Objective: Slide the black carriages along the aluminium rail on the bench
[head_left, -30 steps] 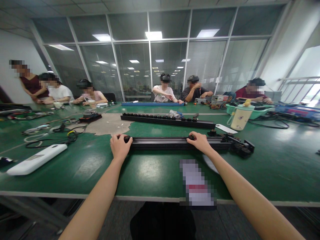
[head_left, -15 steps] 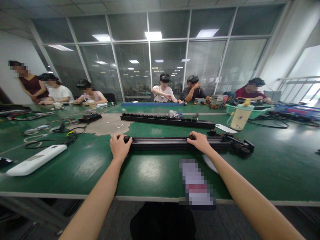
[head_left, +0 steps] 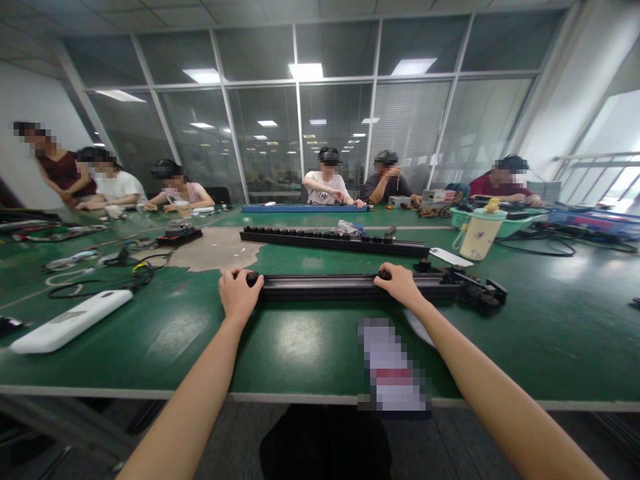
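A long black rail (head_left: 320, 288) with a grooved, shiny top lies across the green table in front of me. At its left end, my left hand (head_left: 239, 293) is closed around a small round black piece (head_left: 253, 279). My right hand (head_left: 400, 285) is closed, pinching a similar small black piece (head_left: 384, 274) on the rail's top, right of the middle. The fingers partly cover both pieces. Several loose black parts (head_left: 483, 293) are bunched at the rail's right end. Behind it lies a second black rail (head_left: 330, 242) carrying a row of small black pieces.
A blurred-out phone-like slab (head_left: 393, 367) overlaps the table's near edge. To the left are a white elongated case (head_left: 73, 321) and cables (head_left: 143, 268). A yellow cup (head_left: 483, 233) and green basket (head_left: 523, 225) stand at right. Several people sit across the table.
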Available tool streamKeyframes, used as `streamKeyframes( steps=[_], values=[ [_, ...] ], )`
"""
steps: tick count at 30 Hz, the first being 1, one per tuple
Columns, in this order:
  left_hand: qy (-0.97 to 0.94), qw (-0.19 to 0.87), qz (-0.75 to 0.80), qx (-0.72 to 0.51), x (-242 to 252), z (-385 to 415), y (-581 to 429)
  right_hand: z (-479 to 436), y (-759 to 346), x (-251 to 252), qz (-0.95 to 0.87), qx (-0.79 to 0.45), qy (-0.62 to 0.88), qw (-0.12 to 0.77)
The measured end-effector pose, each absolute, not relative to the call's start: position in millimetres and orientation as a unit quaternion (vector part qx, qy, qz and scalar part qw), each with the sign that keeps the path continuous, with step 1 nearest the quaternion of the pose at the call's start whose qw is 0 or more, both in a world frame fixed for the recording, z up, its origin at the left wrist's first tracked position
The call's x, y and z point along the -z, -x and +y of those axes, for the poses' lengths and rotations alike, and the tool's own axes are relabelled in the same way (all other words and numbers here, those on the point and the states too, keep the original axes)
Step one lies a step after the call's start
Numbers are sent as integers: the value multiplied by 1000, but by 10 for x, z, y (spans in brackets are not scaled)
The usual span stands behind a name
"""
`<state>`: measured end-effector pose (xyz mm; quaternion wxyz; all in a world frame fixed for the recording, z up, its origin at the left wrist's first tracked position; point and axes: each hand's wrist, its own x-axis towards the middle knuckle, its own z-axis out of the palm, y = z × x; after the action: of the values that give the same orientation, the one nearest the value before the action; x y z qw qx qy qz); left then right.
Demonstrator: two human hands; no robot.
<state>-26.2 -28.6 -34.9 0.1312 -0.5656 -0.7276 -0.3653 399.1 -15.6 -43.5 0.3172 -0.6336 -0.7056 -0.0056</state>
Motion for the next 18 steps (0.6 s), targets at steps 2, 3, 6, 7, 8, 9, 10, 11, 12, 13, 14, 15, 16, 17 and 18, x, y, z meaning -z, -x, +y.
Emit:
streamKeyframes(
  steps=[2, 3, 6, 7, 8, 9, 10, 11, 12, 13, 14, 15, 16, 17, 18],
  values=[
    [566, 134, -726, 368, 355, -281, 266, -164, -3993, 424, -706, 3, 635, 312],
    [565, 135, -725, 369, 359, -277, 269, -168, -3995, 417, -706, 2, 636, 311],
    [565, 138, -723, 372, 367, -267, 276, -176, -4001, 404, -705, 0, 638, 309],
    [566, 138, -723, 372, 368, -265, 277, -177, -4002, 403, -706, -1, 638, 308],
    [566, 138, -723, 371, 369, -264, 278, -176, -4001, 403, -706, -1, 639, 306],
    [566, 138, -724, 369, 368, -264, 278, -175, -3999, 405, -706, 1, 640, 304],
    [566, 137, -725, 368, 367, -264, 278, -173, -3996, 407, -706, 4, 642, 300],
    [566, 135, -726, 367, 366, -264, 278, -171, -3993, 410, -704, 8, 645, 296],
    [566, 133, -727, 366, 366, -264, 279, -171, -3989, 412, -703, 12, 649, 292],
    [567, 132, -727, 365, 365, -264, 279, -173, -3986, 413, -702, 16, 652, 288],
    [567, 131, -727, 365, 366, -264, 280, -176, -3984, 414, -701, 18, 653, 285],
    [567, 131, -727, 364, 366, -263, 281, -182, -3981, 413, -701, 18, 654, 284],
    [566, 132, -728, 363, 367, -262, 282, -189, -3979, 412, -700, 16, 655, 285],
    [566, 133, -728, 363, 368, -261, 282, -198, -3976, 410, -697, 13, 657, 286],
    [566, 135, -728, 363, 368, -260, 282, -206, -3973, 408, -693, 9, 660, 289]
  ],
)
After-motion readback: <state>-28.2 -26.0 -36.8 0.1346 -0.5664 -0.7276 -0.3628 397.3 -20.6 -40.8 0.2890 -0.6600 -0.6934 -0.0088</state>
